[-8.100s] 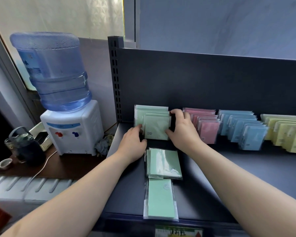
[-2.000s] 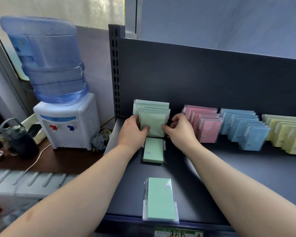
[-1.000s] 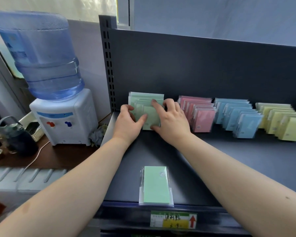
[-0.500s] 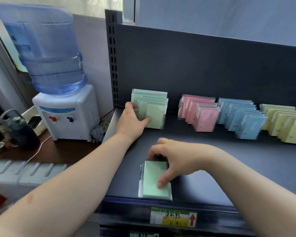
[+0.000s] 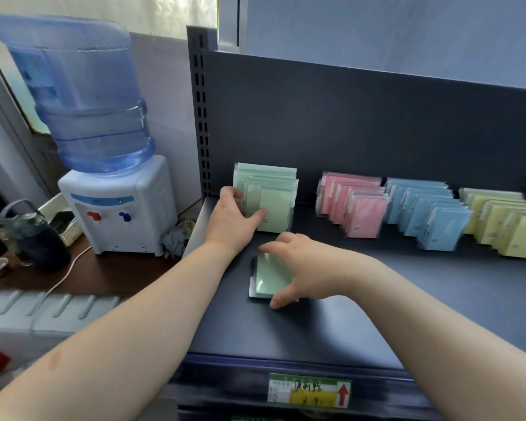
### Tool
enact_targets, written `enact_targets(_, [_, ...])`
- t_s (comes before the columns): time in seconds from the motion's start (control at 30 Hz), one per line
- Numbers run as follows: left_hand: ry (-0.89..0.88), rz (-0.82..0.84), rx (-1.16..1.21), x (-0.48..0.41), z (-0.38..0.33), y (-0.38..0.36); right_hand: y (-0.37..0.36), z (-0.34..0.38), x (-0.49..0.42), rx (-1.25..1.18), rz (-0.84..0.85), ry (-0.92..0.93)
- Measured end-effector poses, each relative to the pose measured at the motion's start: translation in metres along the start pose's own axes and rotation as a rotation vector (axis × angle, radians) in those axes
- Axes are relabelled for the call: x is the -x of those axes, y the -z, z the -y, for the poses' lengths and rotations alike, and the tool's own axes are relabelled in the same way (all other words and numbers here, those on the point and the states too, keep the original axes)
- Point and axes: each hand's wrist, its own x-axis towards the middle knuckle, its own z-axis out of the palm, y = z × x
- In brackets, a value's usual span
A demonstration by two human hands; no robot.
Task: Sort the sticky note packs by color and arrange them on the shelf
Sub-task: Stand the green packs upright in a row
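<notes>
Right hand [image 5: 304,265] is pinching the loose green pack [image 5: 270,276] down on the shelf [image 5: 407,299], long axis pointing back toward the green row [image 5: 270,199] just behind it. Left hand [image 5: 231,220] is gripping that row's front pack, bracing it.

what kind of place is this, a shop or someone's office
Most likely a small stationery shop or stock corner: a dark metal display shelf with a slotted upright, a price label on its front edge, and sticky note packs lined up in colour rows.
</notes>
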Motion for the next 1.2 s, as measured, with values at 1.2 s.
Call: enact_targets(1.2, [-0.034,-0.028,0.025,-0.001,-0.001,-0.001,-0.023,-0.038,-0.061,-0.779,-0.733,-0.431])
